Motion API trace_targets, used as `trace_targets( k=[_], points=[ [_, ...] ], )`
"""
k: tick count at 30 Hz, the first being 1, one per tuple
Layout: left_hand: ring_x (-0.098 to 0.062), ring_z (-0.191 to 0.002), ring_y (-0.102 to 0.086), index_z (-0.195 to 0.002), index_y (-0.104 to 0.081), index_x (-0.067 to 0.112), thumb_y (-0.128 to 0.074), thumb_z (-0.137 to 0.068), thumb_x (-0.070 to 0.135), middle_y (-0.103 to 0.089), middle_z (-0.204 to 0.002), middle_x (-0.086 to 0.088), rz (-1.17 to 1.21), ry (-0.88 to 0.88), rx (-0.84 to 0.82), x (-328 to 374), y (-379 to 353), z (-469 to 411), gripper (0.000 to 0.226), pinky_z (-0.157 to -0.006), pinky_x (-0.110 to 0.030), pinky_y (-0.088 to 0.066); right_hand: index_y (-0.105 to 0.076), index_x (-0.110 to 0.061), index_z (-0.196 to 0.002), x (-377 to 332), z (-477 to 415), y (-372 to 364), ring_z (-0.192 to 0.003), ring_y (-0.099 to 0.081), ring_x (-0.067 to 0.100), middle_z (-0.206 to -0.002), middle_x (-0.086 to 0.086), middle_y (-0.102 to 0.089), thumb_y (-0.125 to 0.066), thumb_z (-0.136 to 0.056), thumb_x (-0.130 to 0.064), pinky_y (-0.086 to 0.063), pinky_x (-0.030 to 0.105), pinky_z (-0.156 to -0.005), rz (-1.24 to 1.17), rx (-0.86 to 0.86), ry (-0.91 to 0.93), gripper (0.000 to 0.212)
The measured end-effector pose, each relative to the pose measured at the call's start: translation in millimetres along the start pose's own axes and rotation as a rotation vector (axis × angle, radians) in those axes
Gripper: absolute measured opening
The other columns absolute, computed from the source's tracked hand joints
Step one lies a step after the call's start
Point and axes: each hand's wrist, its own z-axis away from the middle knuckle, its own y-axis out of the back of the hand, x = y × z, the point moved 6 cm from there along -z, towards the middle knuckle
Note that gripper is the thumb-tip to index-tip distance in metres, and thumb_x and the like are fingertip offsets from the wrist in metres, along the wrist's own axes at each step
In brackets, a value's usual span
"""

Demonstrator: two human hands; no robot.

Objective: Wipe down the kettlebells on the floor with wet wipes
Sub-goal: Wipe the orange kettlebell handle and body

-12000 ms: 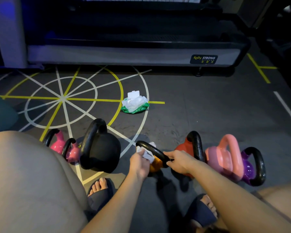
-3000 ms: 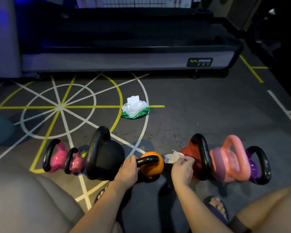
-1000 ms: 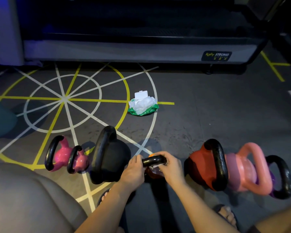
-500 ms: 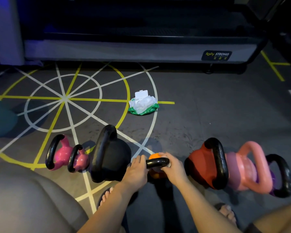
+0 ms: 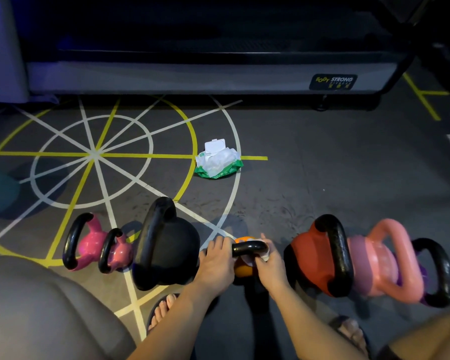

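Wipes fill a green-and-white pack (image 5: 218, 163) that lies on the floor (image 5: 322, 178). Its white lid is flipped open and a crumpled sheet bulges out of the opening. The pack sits on the painted rings, well beyond the row of kettlebells. Behind it, along the far edge of the floor, the grey base of a machine (image 5: 179, 76) carries a dark label (image 5: 333, 81) that reads "BODY STRONG".

The orange kettlebell (image 5: 242, 271) sits in the middle of the row, between the big black kettlebell (image 5: 169, 248) and the red kettlebell (image 5: 312, 255). The left hand (image 5: 216, 261) curls its fingers over the left end of the black handle (image 5: 248, 248). The right hand (image 5: 270, 267) pinches a white wipe (image 5: 265, 255) against the right end of that handle.

Two small pink kettlebells (image 5: 89, 240) stand at the left end of the row. A pale pink kettlebell (image 5: 379, 261) and a purple kettlebell (image 5: 442, 271) stand close together at the right end.
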Motion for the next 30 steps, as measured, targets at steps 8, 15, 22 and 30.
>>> trace_targets(
  k=[8, 15, 22, 30],
  points=[
    [-0.018, -0.120, -0.041, -0.125, -0.043, 0.025, -0.050, -0.097, 0.018, -0.042, -0.123, 0.005, -0.004, 0.023, -0.031, -4.5, 1.6, -1.5, 0.030, -0.107, -0.043, -0.036, -0.075, -0.032, -0.096, -30.3, 5.9, 1.7, -0.106, -0.061, -0.008, -0.105, -0.023, -0.072, -0.077, -0.076, -0.006, -0.046, 0.010, -0.092, 0.097, 0.011, 0.146, 0.033],
    [-0.020, -0.116, -0.043, -0.120, -0.042, 0.024, -0.046, -0.095, 0.013, -0.042, -0.120, 0.003, -0.036, 0.004, -0.052, -0.4, 5.5, 0.8, 0.027, -0.103, -0.042, -0.038, -0.063, -0.030, -0.095, -63.6, 24.8, -4.4, -0.086, -0.057, 0.006, -0.091, -0.012, -0.062, -0.069, -0.079, -0.014, -0.044, 0.023, -0.075, 0.449, -0.086, 0.387, 0.024],
    [-0.021, -0.123, -0.040, -0.121, -0.042, 0.026, -0.046, -0.093, 0.012, -0.043, -0.124, 0.003, -0.073, -0.032, -0.064, 11.3, 0.5, 6.1, 0.032, -0.109, -0.044, -0.031, -0.054, -0.035, -0.099, -42.4, 32.6, 19.4, -0.092, -0.056, 0.003, -0.096, -0.016, -0.059, -0.068, -0.078, -0.013, -0.037, 0.007, -0.074, 0.443, -0.144, 0.287, 0.034],
    [-0.022, -0.120, -0.041, -0.123, -0.042, 0.026, -0.044, -0.088, 0.008, -0.043, -0.125, 0.003, -0.148, -0.094, -0.082, 27.3, -9.4, 11.2, 0.040, -0.108, -0.048, -0.030, -0.055, -0.024, -0.138, -23.8, 35.6, 39.9, -0.112, -0.065, 0.013, -0.120, -0.003, -0.066, -0.061, -0.087, -0.002, -0.042, 0.000, -0.082, 0.370, -0.097, 0.180, 0.056]
  ],
)
